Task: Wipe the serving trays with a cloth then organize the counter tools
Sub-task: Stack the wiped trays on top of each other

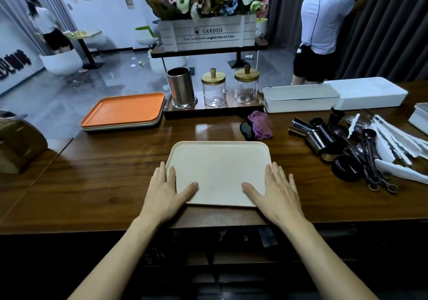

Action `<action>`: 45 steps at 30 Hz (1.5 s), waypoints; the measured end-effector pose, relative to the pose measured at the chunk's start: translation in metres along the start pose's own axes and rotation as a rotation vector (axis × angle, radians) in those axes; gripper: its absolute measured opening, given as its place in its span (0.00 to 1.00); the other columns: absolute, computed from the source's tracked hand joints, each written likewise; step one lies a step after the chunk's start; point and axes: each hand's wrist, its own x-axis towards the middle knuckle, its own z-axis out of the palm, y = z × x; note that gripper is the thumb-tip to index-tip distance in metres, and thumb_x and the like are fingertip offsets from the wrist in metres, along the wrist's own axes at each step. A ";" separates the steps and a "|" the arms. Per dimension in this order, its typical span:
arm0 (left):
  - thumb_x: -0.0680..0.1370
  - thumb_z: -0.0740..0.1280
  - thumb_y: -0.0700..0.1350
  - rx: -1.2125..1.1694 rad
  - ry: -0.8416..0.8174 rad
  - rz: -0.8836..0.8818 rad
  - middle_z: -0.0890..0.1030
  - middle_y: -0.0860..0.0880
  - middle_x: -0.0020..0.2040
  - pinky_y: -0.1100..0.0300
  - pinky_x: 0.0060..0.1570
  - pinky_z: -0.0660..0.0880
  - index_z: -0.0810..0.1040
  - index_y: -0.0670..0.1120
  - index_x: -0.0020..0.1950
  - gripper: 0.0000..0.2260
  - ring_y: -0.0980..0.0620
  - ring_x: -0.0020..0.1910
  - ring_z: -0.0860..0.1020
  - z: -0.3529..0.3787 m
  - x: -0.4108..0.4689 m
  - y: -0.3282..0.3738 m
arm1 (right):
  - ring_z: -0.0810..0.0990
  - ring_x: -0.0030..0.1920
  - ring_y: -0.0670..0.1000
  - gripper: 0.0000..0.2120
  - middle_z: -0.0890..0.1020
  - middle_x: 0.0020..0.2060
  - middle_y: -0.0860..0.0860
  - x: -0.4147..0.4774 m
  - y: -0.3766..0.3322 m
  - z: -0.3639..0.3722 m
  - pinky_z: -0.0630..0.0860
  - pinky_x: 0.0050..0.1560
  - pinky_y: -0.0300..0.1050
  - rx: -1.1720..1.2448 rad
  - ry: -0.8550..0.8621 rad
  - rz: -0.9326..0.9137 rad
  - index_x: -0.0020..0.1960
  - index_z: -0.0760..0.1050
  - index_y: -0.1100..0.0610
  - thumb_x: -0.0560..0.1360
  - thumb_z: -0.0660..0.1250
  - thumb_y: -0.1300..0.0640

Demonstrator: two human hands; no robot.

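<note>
A cream serving tray (218, 161) lies flat on the wooden counter (111, 174) in front of me. My left hand (168, 189) rests on its near left corner, fingers straight along the side edge and thumb on the tray's surface. My right hand (274, 191) lies the same way on the near right corner. A crumpled purple cloth (260, 123) sits just beyond the tray. A stack of trays with an orange one on top (125, 110) is at the far left. Loose counter tools (361, 147), metal cups, dark scoops, spoons and white tongs, lie heaped at the right.
A wooden stand at the back holds a steel canister (181, 88) and two lidded glass jars (213, 89). Two white lidded boxes (301, 98) stand at the back right. A brown object (18, 144) sits at the left edge. Two people stand beyond the counter.
</note>
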 end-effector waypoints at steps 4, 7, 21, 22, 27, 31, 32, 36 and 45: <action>0.76 0.58 0.73 -0.023 0.024 0.008 0.53 0.43 0.83 0.48 0.79 0.53 0.55 0.43 0.82 0.45 0.44 0.82 0.49 0.000 0.000 0.001 | 0.44 0.82 0.51 0.54 0.47 0.82 0.52 -0.007 0.005 -0.001 0.40 0.80 0.55 0.001 0.017 -0.008 0.83 0.43 0.56 0.70 0.44 0.19; 0.75 0.62 0.71 -0.044 0.066 0.078 0.67 0.47 0.71 0.50 0.70 0.65 0.63 0.46 0.75 0.39 0.46 0.71 0.64 -0.005 0.000 -0.002 | 0.46 0.82 0.51 0.56 0.50 0.82 0.50 -0.010 0.005 -0.001 0.41 0.80 0.57 -0.006 0.036 0.002 0.82 0.43 0.55 0.68 0.45 0.18; 0.61 0.74 0.75 -0.109 -0.140 0.319 0.56 0.66 0.71 0.62 0.70 0.55 0.45 0.58 0.83 0.59 0.59 0.75 0.54 -0.046 0.023 -0.051 | 0.40 0.80 0.44 0.71 0.46 0.82 0.46 0.005 -0.006 -0.012 0.32 0.78 0.57 0.021 -0.175 -0.051 0.81 0.33 0.47 0.54 0.65 0.17; 0.61 0.73 0.76 -0.124 -0.143 0.310 0.54 0.66 0.75 0.59 0.75 0.54 0.44 0.58 0.83 0.61 0.59 0.78 0.51 -0.048 0.028 -0.059 | 0.40 0.80 0.44 0.70 0.46 0.82 0.46 0.009 -0.015 -0.010 0.33 0.78 0.57 0.032 -0.168 -0.057 0.81 0.32 0.46 0.54 0.65 0.17; 0.61 0.73 0.76 -0.197 -0.133 0.255 0.47 0.61 0.82 0.49 0.81 0.47 0.38 0.64 0.81 0.61 0.60 0.80 0.43 -0.077 0.054 -0.111 | 0.37 0.79 0.43 0.69 0.43 0.81 0.43 0.034 -0.076 0.002 0.40 0.80 0.57 0.123 -0.149 -0.145 0.80 0.30 0.44 0.56 0.68 0.19; 0.62 0.76 0.73 -0.205 -0.069 0.146 0.44 0.59 0.83 0.51 0.80 0.48 0.38 0.62 0.82 0.62 0.57 0.82 0.41 -0.113 0.067 -0.163 | 0.37 0.79 0.44 0.69 0.43 0.82 0.46 0.064 -0.135 0.022 0.41 0.80 0.55 0.141 -0.132 -0.230 0.81 0.32 0.47 0.57 0.68 0.19; 0.62 0.76 0.73 -0.199 -0.047 0.153 0.45 0.62 0.82 0.52 0.80 0.49 0.38 0.64 0.81 0.61 0.59 0.81 0.41 -0.124 0.069 -0.173 | 0.37 0.79 0.44 0.69 0.43 0.82 0.46 0.072 -0.150 0.028 0.41 0.80 0.54 0.145 -0.131 -0.250 0.81 0.33 0.47 0.57 0.68 0.19; 0.66 0.80 0.62 -0.207 0.009 0.156 0.53 0.86 0.58 0.74 0.62 0.59 0.46 0.79 0.66 0.47 0.88 0.60 0.47 -0.166 0.074 -0.206 | 0.42 0.81 0.46 0.68 0.49 0.82 0.47 0.103 -0.209 0.047 0.46 0.80 0.58 0.178 -0.125 -0.328 0.82 0.36 0.47 0.57 0.68 0.19; 0.66 0.77 0.67 -0.296 0.050 0.100 0.53 0.82 0.68 0.60 0.66 0.65 0.47 0.76 0.74 0.48 0.69 0.67 0.59 -0.202 0.112 -0.283 | 0.58 0.79 0.51 0.63 0.63 0.76 0.48 0.153 -0.300 0.067 0.59 0.76 0.61 0.249 -0.114 -0.404 0.81 0.47 0.46 0.58 0.72 0.21</action>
